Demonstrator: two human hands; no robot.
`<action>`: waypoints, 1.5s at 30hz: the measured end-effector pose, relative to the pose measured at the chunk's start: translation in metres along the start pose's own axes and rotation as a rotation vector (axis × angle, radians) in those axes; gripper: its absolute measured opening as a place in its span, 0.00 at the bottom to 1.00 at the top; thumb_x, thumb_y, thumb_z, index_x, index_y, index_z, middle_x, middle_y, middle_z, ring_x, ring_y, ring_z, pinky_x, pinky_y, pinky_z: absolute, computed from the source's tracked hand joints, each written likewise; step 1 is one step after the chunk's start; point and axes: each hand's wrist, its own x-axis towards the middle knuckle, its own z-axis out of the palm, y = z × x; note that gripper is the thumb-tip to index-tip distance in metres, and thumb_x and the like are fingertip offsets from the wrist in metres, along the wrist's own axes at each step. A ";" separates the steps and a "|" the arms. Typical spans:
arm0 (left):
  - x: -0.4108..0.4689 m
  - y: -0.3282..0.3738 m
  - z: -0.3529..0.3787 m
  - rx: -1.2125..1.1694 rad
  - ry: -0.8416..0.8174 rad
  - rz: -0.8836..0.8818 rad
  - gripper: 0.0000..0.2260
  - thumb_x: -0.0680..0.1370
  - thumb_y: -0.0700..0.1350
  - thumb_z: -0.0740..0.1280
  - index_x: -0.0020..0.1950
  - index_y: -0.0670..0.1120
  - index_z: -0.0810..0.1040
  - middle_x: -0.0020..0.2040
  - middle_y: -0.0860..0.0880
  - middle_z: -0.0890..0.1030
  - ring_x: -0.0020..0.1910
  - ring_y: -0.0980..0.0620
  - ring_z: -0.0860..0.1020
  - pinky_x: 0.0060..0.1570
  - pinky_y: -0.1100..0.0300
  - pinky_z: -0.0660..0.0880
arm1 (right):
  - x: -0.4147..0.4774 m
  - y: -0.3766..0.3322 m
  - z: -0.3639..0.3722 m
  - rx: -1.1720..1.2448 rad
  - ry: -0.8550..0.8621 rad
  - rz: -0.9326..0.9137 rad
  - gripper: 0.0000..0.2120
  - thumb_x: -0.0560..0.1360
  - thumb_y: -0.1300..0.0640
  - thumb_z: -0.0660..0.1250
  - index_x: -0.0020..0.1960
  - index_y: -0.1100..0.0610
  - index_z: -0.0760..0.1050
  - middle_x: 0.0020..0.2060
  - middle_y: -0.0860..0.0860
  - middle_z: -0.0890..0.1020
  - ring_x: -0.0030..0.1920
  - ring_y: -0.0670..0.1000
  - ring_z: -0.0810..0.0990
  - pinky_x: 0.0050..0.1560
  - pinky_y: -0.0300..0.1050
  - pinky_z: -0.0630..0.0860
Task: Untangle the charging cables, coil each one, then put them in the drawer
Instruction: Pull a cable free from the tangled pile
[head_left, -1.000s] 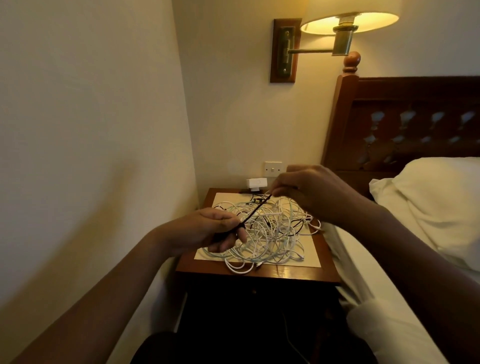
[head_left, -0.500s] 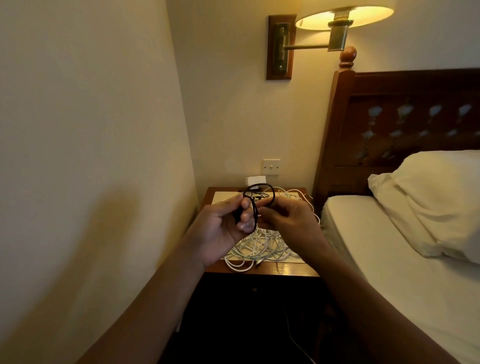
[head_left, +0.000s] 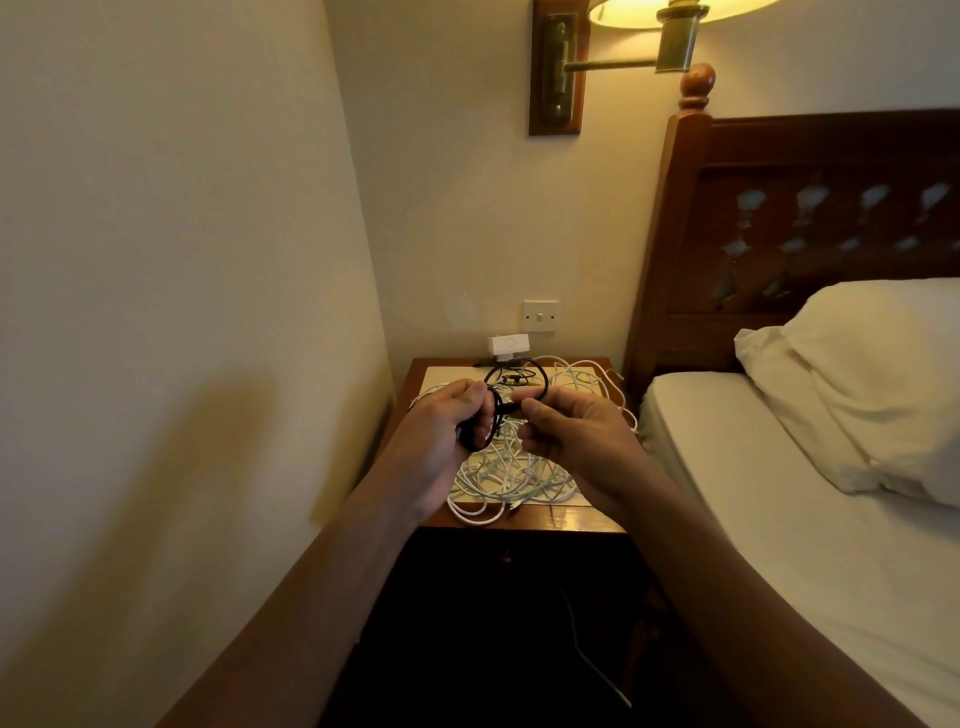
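Observation:
Both my hands hold a black cable (head_left: 540, 375) above the wooden nightstand (head_left: 571, 519). My left hand (head_left: 447, 431) grips several small black loops in its curled fingers. My right hand (head_left: 576, 431) pinches the same cable just to the right, with a larger loop arching up between the two hands. Under them a tangle of white cables (head_left: 511, 475) lies spread over the nightstand top, some strands hanging over the front edge. The drawer front (head_left: 506, 561) below is dark and hard to make out.
A white adapter (head_left: 508, 347) sits at the back of the nightstand, below a wall switch (head_left: 540, 315). The wall runs close on the left. A bed (head_left: 805, 519) with a pillow (head_left: 872, 384) and wooden headboard (head_left: 810, 208) is on the right. A wall lamp (head_left: 670, 21) is lit above.
The black cable was stretched straight between my spread hands. My right hand came in to the left, and the cable is now gathered into loops between them.

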 end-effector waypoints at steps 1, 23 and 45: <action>-0.001 0.001 0.001 -0.015 0.013 -0.007 0.16 0.86 0.43 0.58 0.40 0.42 0.74 0.35 0.48 0.72 0.36 0.53 0.67 0.39 0.60 0.66 | 0.000 0.001 0.001 -0.021 0.004 -0.006 0.09 0.82 0.64 0.66 0.57 0.59 0.83 0.43 0.52 0.86 0.43 0.49 0.82 0.44 0.41 0.81; 0.000 -0.010 -0.003 0.366 0.200 0.090 0.13 0.86 0.46 0.61 0.44 0.47 0.79 0.39 0.49 0.79 0.40 0.53 0.76 0.42 0.58 0.74 | -0.003 -0.002 0.012 -0.702 -0.063 0.029 0.12 0.81 0.57 0.69 0.64 0.55 0.76 0.44 0.52 0.85 0.42 0.50 0.85 0.52 0.51 0.85; -0.010 -0.037 0.016 0.175 0.325 0.002 0.11 0.83 0.49 0.67 0.55 0.48 0.88 0.54 0.47 0.77 0.60 0.44 0.76 0.61 0.40 0.75 | -0.030 0.015 0.015 0.355 0.262 -0.027 0.11 0.81 0.68 0.64 0.60 0.59 0.78 0.52 0.57 0.87 0.54 0.53 0.87 0.53 0.45 0.82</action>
